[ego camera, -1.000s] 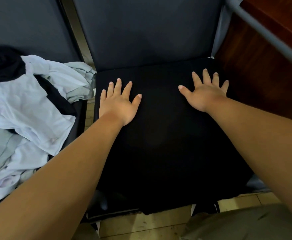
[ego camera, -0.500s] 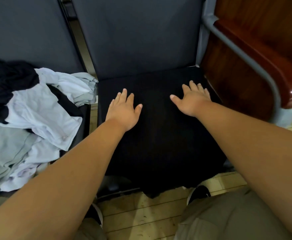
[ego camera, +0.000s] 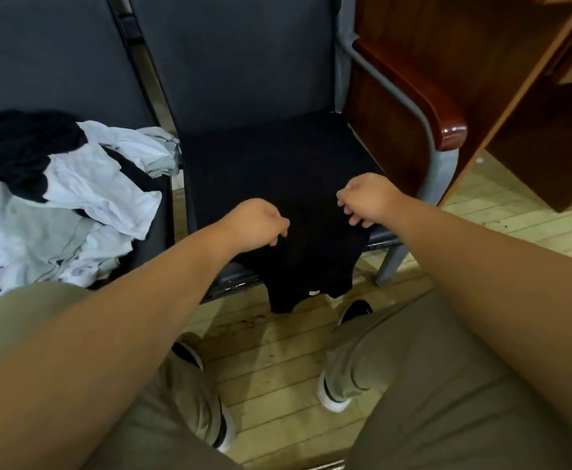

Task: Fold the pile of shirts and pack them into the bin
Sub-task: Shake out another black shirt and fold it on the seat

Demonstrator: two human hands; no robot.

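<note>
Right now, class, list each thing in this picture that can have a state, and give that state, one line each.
black shirt: spread flat on the chair seat, near end hanging over the front edge.
pile of shirts: crumpled, unfolded, on the neighbouring seat.
left hand: fingers curled, on the black shirt; grip unclear.
right hand: fingers curled, on the black shirt; grip unclear.

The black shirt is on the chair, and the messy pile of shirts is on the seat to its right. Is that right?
Not quite. The head view shows the black shirt on the chair, but the messy pile of shirts lies on the seat to its left, not its right.
</note>
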